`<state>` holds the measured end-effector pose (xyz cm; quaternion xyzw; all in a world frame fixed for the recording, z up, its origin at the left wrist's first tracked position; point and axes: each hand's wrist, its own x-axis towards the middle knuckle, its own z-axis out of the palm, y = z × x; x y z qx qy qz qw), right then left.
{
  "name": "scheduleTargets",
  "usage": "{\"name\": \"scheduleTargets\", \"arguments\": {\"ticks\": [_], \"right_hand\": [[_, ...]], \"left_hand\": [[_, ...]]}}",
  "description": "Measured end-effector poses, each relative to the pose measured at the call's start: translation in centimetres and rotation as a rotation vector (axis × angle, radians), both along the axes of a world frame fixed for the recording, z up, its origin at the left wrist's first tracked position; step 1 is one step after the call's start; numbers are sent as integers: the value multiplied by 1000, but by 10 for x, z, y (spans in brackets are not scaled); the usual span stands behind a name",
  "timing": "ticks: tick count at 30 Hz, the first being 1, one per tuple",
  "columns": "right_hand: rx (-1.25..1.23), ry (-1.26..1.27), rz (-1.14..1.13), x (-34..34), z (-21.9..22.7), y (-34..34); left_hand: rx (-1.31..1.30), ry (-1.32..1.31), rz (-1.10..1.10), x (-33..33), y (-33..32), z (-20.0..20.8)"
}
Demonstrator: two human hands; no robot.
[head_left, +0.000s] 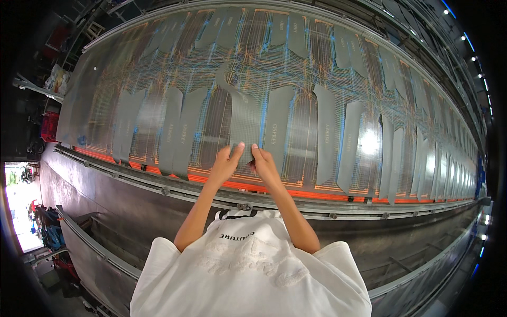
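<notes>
A grey cut fabric panel (246, 117) lies lengthwise before me on a long table (214, 119) marked with many orange and blue lines. Its far end curves and looks lifted or twisted. My left hand (225, 165) pinches the panel's near end at the left corner, thumb on top. At the right corner of that same end, my right hand (265, 164) does likewise, thumb on top and fingers curled beneath. A small gap separates the two hands. Just right of the panel, another grey panel (279, 121) with a printed mark lies flat.
Several more grey panels (191, 127) lie in two rows along the table. An orange-red strip (211, 178) and a metal rail (174, 191) run along its near edge. Behind me stands another table edge (100, 251). A bright doorway (24, 206) is at the far left.
</notes>
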<state>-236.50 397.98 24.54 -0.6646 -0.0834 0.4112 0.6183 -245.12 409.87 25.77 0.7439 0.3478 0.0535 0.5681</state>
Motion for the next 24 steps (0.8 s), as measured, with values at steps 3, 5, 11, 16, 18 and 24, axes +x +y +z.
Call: {"name": "scheduleTargets", "arguments": {"ticks": [3, 5, 11, 16, 18, 24], "right_hand": [[-35, -6, 33, -7, -72, 8], [-92, -13, 90, -17, -107, 5], [-81, -32, 299, -41, -89, -22], [273, -143, 362, -11, 112, -32], [419, -260, 362, 0, 146, -20], [332, -262, 129, 97, 100, 68]], "left_hand": [[67, 46, -70, -11, 14, -96], [106, 101, -102, -24, 13, -131], [-235, 168, -15, -66, -21, -78], [-549, -313, 203, -59, -28, 95], [-369, -360, 139, -47, -10, 125], [-121, -306, 20, 73, 78, 111]]}}
